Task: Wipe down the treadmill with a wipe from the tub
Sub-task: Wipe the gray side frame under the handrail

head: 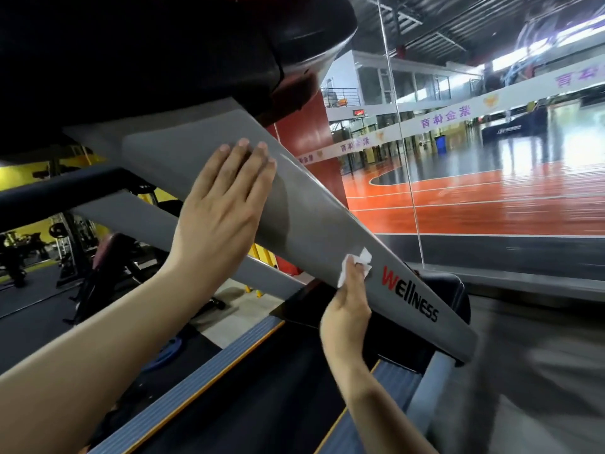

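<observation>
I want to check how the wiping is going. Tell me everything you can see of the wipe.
The wipe is a small white sheet, thin and soft-looking, crumpled into a wad with a ragged corner sticking up. The right hand pinches it and presses it against the grey slanted upright of the treadmill, just left of the red and black "Wellness" lettering. Much of it is hidden behind the fingers.

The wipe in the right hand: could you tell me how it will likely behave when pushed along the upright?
The wipe is crumpled, so probably floppy and light. It will likely bunch under the right hand and slide easily on the smooth grey upright.
</observation>
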Available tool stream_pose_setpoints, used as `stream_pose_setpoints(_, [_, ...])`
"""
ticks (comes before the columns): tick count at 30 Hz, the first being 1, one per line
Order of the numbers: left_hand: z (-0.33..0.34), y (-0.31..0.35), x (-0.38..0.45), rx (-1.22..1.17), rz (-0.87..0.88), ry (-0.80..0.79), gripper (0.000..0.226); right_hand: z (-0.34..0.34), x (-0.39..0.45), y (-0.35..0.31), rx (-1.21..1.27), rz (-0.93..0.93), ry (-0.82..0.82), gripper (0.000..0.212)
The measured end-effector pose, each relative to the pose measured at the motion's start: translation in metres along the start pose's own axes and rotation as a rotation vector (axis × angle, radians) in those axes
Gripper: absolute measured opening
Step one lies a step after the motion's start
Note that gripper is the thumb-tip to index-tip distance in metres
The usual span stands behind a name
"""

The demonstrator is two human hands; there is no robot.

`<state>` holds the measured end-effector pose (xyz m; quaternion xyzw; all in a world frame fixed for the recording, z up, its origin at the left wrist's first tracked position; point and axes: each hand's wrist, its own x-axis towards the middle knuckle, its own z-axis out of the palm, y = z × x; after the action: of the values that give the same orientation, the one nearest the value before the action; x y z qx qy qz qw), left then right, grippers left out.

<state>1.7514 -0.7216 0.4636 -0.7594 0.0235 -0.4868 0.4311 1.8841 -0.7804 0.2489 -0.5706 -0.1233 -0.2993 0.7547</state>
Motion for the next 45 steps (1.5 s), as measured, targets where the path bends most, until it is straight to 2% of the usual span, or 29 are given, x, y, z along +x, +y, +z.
stream_pose_setpoints(1, [0.004, 0.005, 0.001, -0.014, 0.037, -0.002, 0.056, 0.006, -0.003, -0.017, 0.012, -0.063, -0.011, 0.064])
stream_pose_setpoints(4, [0.019, 0.018, 0.006, -0.064, 0.092, 0.008, 0.056, 0.026, -0.02, -0.073, -0.01, -0.431, -0.137, 0.064])
stream_pose_setpoints(6, [0.027, 0.025, 0.011, -0.092, 0.062, 0.025, 0.053, 0.028, -0.015, -0.072, -0.027, -0.517, -0.177, 0.067])
stream_pose_setpoints(8, [0.033, 0.033, 0.014, -0.114, 0.065, 0.025, 0.053, 0.019, -0.005, -0.031, -0.039, -0.381, -0.095, 0.069])
stream_pose_setpoints(11, [0.042, 0.04, 0.014, -0.112, 0.102, -0.01, 0.059, -0.008, 0.02, 0.034, -0.025, 0.119, 0.035, 0.065])
stream_pose_setpoints(12, [0.044, 0.04, 0.014, -0.109, 0.098, -0.018, 0.059, -0.012, 0.028, 0.039, -0.02, 0.21, 0.037, 0.062])
stream_pose_setpoints(13, [0.045, 0.04, 0.013, -0.107, 0.085, -0.01, 0.058, -0.01, 0.034, 0.031, -0.013, 0.204, 0.029, 0.061])
stream_pose_setpoints(15, [0.046, 0.039, 0.013, -0.11, 0.057, 0.035, 0.056, 0.002, 0.041, -0.005, 0.001, -0.037, -0.033, 0.059])
stream_pose_setpoints(18, [0.043, 0.041, 0.013, -0.122, 0.06, 0.077, 0.053, 0.024, 0.045, -0.06, 0.076, -0.523, -0.23, 0.041])
stream_pose_setpoints(20, [0.043, 0.041, 0.013, -0.112, 0.07, 0.083, 0.054, 0.028, 0.051, -0.055, 0.027, -0.621, -0.259, 0.041])
stream_pose_setpoints(21, [0.044, 0.041, 0.012, -0.102, 0.07, 0.074, 0.054, 0.024, 0.058, -0.038, -0.003, -0.54, -0.239, 0.048])
stream_pose_setpoints(23, [0.046, 0.042, 0.012, -0.084, 0.062, 0.041, 0.055, 0.005, 0.075, 0.005, -0.07, -0.179, -0.167, 0.061])
stream_pose_setpoints(25, [0.044, 0.043, 0.013, -0.08, 0.068, 0.008, 0.059, -0.018, 0.089, 0.032, -0.118, 0.164, -0.109, 0.059])
stream_pose_setpoints(26, [0.043, 0.043, 0.014, -0.073, 0.072, -0.012, 0.061, -0.022, 0.093, 0.034, -0.121, 0.243, -0.113, 0.056])
stream_pose_setpoints(27, [0.042, 0.043, 0.014, -0.067, 0.068, -0.027, 0.061, -0.02, 0.096, 0.023, -0.114, 0.224, -0.129, 0.054])
stream_pose_setpoints(30, [0.041, 0.046, 0.014, -0.084, 0.03, -0.008, 0.053, 0.01, 0.094, -0.045, 0.015, -0.226, -0.221, 0.051])
stream_pose_setpoints(32, [0.034, 0.048, 0.017, -0.122, 0.05, 0.057, 0.052, 0.027, 0.098, -0.072, 0.073, -0.361, -0.252, 0.044])
stream_pose_setpoints(34, [0.024, 0.045, 0.024, -0.175, 0.111, 0.084, 0.055, 0.029, 0.118, -0.065, -0.011, -0.281, -0.26, 0.038])
stream_pose_setpoints(36, [0.021, 0.042, 0.032, -0.202, 0.161, 0.054, 0.053, 0.016, 0.144, -0.031, -0.169, -0.143, -0.327, 0.037])
stream_pose_setpoints(39, [0.032, 0.052, 0.028, -0.162, 0.257, -0.093, 0.053, -0.016, 0.164, 0.026, -0.312, 0.148, -0.367, 0.038])
stream_pose_setpoints(41, [0.045, 0.061, 0.018, -0.122, 0.281, -0.142, 0.058, -0.027, 0.165, 0.049, -0.335, 0.291, -0.32, 0.039])
stream_pose_setpoints(43, [0.051, 0.065, 0.015, -0.096, 0.282, -0.122, 0.06, -0.024, 0.162, 0.041, -0.3, 0.238, -0.304, 0.04])
stream_pose_setpoints(45, [0.056, 0.067, 0.016, -0.081, 0.261, -0.079, 0.059, -0.011, 0.155, 0.01, -0.203, 0.02, -0.324, 0.041])
